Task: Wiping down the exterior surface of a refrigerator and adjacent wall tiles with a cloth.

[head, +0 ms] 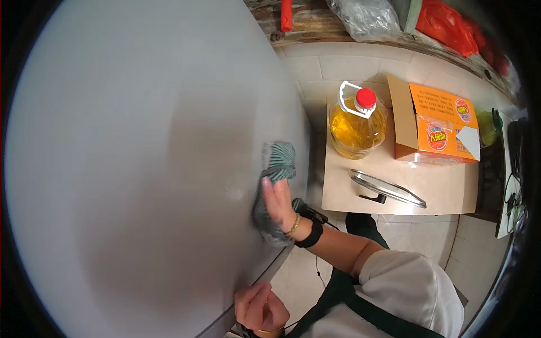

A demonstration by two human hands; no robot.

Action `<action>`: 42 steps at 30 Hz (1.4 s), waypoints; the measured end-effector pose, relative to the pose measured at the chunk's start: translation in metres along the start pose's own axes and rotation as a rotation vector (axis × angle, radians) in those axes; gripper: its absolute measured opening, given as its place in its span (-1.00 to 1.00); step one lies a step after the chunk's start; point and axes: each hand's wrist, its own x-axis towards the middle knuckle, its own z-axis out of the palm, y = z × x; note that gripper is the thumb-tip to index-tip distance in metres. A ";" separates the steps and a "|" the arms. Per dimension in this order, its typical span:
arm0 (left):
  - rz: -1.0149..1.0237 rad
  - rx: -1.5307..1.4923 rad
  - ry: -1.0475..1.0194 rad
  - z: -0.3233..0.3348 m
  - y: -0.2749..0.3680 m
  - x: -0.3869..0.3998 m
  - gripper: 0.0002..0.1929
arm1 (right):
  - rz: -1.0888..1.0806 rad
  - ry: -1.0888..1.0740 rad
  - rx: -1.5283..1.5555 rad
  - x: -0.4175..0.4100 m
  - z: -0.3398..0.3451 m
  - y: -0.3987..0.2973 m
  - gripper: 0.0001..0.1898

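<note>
My right hand (278, 203) presses a green-and-grey striped cloth (280, 158) against a large, smooth, pale grey panel (139, 126), near its right side. The fingers lie extended over the bunched cloth, and part of it hangs below the palm. A bracelet and a black band are on that wrist. Lower down, my left hand (262, 307) is at the panel's lower edge (249, 291) with its fingers curled in. Nothing shows in it; whether it grips the edge is unclear.
On a beige tabletop (448, 181) to the right stand a large bottle of yellow oil (357, 126) and an open orange carton (448, 126) bearing writing. A glass lid (389, 188) with a metal rim lies tilted there. Plastic bags (365, 19) sit on a wooden shelf (312, 21) above.
</note>
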 end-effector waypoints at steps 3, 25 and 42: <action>0.058 0.168 -0.114 0.005 0.013 0.021 -0.86 | 0.055 -0.069 0.111 0.049 -0.019 0.010 -0.67; -0.049 0.494 -0.208 0.018 0.014 0.025 -0.83 | 0.583 -0.201 -1.137 0.031 -0.083 0.285 -0.62; -0.087 0.295 -0.120 0.014 0.008 -0.001 -0.83 | 0.072 -0.583 -1.187 -0.127 -0.193 0.289 -0.53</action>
